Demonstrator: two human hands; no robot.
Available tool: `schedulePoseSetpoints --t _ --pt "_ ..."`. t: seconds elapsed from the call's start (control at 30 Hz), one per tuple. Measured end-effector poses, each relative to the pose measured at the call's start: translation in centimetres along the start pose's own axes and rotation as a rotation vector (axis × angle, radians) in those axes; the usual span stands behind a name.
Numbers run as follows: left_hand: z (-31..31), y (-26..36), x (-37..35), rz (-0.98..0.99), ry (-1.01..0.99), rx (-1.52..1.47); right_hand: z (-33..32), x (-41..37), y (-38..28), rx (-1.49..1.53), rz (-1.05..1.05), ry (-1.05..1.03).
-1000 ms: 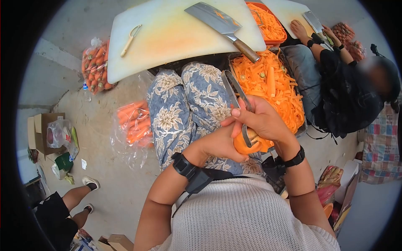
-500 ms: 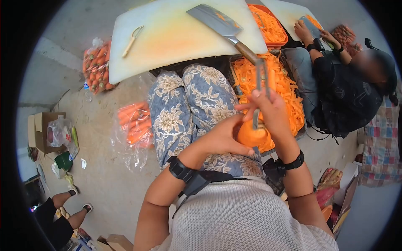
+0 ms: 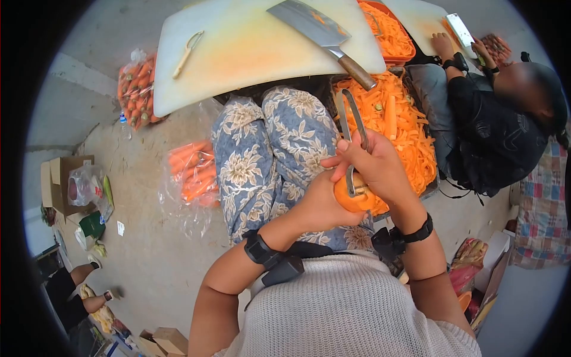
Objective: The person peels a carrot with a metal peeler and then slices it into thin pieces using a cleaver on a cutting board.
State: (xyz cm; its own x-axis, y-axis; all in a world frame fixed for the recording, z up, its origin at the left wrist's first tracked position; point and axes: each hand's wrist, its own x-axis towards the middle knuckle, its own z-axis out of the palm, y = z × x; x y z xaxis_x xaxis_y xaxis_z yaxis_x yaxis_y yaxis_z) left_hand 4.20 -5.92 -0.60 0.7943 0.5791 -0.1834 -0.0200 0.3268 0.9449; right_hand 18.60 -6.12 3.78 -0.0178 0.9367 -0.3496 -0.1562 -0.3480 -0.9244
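Note:
My left hand is wrapped round a large, rounded orange vegetable, whose exact kind I cannot make out. My right hand grips a bent metal peeler; its long loop sticks out beyond my fingers, and its lower end rests at the top of the vegetable. Both hands are close together over my lap. Just beyond them is a black crate heaped with orange peelings. A cleaver with a wooden handle lies on the white cutting board, along with a cream-handled peeler.
An orange tub holds more orange strips. To the right, a person works at another board. Bagged carrots lie on the floor left of my knees, with another carrot sack behind. A cardboard box stands far left.
The peeler's loop has swung leftward in my right hand, and the vegetable has shifted slightly left. The co-worker's blade has turned, now showing a bright face.

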Motion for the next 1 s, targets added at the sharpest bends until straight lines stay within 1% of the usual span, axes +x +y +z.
schedulePoseSetpoints --t 0.13,0.2,0.33,0.4,0.43,0.5,0.6,0.7,0.8,0.93,1.0 --pt "-0.1 0.0 0.1 0.048 -0.032 0.019 -0.3 0.0 -0.2 -0.018 0.038 -0.059" --pt "-0.1 -0.1 0.1 0.073 -0.052 0.0 -0.3 -0.1 -0.1 0.076 0.011 -0.083" --pt "0.0 0.1 0.0 0.047 -0.123 0.033 -0.4 -0.5 -0.5 0.064 0.082 -0.106" --pt "0.1 0.3 -0.1 0.031 -0.12 -0.037 -0.6 -0.6 -0.6 -0.016 0.09 -0.191" --pt "0.1 0.3 -0.1 0.033 -0.122 -0.035 -0.6 -0.7 -0.7 -0.017 0.087 -0.189" --pt "0.0 0.1 -0.2 0.053 -0.174 0.009 -0.6 -0.8 -1.0 -0.064 0.106 -0.235" --pt "0.0 0.0 -0.2 0.113 -0.177 0.084 -0.7 -0.9 -0.9 -0.075 0.091 -0.277" --pt "0.1 -0.1 -0.4 0.061 -0.189 0.042 -0.7 -1.0 -0.8 -0.075 0.09 -0.297" --pt "0.2 -0.2 -0.4 0.07 -0.196 0.017 -0.7 -1.0 -0.8 -0.073 0.093 -0.311" --pt "0.0 0.0 -0.3 0.066 -0.209 0.041 -0.7 -1.1 -1.2 -0.085 0.088 -0.318" --pt "-0.2 0.1 0.0 0.089 -0.223 0.106 -0.8 -1.0 -1.2 -0.098 0.067 -0.294"
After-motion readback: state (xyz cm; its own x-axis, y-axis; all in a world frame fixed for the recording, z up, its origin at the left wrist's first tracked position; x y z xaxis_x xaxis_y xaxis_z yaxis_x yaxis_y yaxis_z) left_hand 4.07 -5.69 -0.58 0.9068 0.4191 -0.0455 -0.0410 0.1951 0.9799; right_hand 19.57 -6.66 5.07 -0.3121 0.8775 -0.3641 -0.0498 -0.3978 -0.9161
